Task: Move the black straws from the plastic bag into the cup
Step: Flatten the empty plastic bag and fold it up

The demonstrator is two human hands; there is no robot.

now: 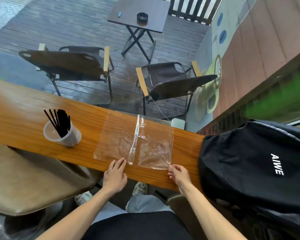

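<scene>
Evidently the transfer was all but finished: the black straws (61, 122) stood bunched in the translucent cup (62, 134), leaning against its far rim and fanning a little at the tops — upright because the cup walls propped them. The cup sat on the wooden counter (24, 115), well to the left of the plastic bag (135, 141), out of reach of any stray movement of the film. The bag lay flat and seemingly empty, creased down its middle, with no straw visible inside it. The left hand (115, 175) rested palm-down, fingers loosely spread, its fingertips touching the bag's near edge, probably to pin the light film against the wood. The right hand (179, 175) had its thumb and forefinger closed on the bag's near right corner — a pinch that looked meant to flatten or lift the sheet. A black backpack (255, 163) occupied the counter's right end, just beside the bag, which may explain why the cup was set to the left. What remained, by my reckoning, was only tidying the bag.
</scene>
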